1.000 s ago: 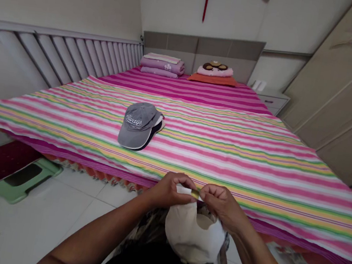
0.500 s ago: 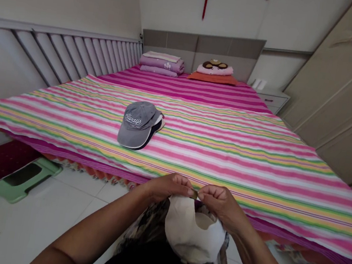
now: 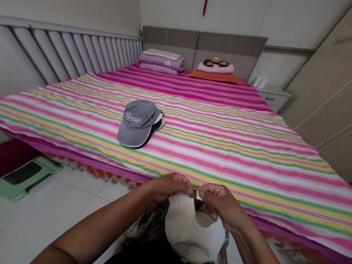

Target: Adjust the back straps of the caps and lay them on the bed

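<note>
Low in front of my body hangs a white cap (image 3: 184,233), with the arched opening at its back turned upward. Across that opening runs its strap, with a small brass-coloured buckle (image 3: 193,193). My left hand (image 3: 173,187) pinches the strap at the buckle between thumb and fingers. On the other side my right hand (image 3: 219,199) pinches the strap's pale end close by, thumb against forefinger. The two hands almost touch. Beyond them, on the bed, a grey cap (image 3: 138,120) with white lettering lies over other caps (image 3: 154,131), mostly covered.
The bed (image 3: 242,148) has a striped sheet and its edge is just past my hands. Folded quilts (image 3: 161,62) and pillows (image 3: 215,70) lie at the headboard (image 3: 188,42). A green stool (image 3: 25,180) stands on the floor at left; a nightstand (image 3: 272,97) is at far right.
The view has tilted down very slightly. Both hands keep their hold on the cap's strap, and a little more of the buckle and strap end shows between the fingertips.
</note>
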Motion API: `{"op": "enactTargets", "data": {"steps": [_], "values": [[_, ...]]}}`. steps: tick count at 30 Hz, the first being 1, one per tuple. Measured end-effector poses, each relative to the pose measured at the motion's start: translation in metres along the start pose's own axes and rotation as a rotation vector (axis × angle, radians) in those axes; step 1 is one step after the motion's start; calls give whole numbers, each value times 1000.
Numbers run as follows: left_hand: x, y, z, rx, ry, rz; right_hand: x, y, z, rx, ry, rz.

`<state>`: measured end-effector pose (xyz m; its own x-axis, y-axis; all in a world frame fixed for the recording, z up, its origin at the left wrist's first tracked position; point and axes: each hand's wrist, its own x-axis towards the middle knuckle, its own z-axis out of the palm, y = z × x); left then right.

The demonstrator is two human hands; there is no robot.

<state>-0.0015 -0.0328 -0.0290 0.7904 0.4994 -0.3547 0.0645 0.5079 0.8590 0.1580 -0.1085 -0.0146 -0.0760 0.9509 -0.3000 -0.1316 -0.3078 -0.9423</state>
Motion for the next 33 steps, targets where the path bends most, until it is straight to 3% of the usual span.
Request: {"op": "enactTargets", "data": {"steps": [16, 20, 23, 27, 31, 33], "values": [[3, -4, -5, -11, -10, 10, 9, 8, -15, 203, -202, 73], [4, -3, -12, -118, -51, 82, 11, 11, -27, 195, -303, 54], [5, 5, -15, -176, -61, 92, 11, 10, -39, 226, -292, 61], [1, 23, -18, -209, -165, 57, 6, -3, -45, 368, -258, -45], [-5, 35, -24, -196, -347, 74, -6, -25, -37, 555, -228, -154], [-3, 33, -25, -212, -357, 98, -10, -35, -30, 601, -224, -187]]}}
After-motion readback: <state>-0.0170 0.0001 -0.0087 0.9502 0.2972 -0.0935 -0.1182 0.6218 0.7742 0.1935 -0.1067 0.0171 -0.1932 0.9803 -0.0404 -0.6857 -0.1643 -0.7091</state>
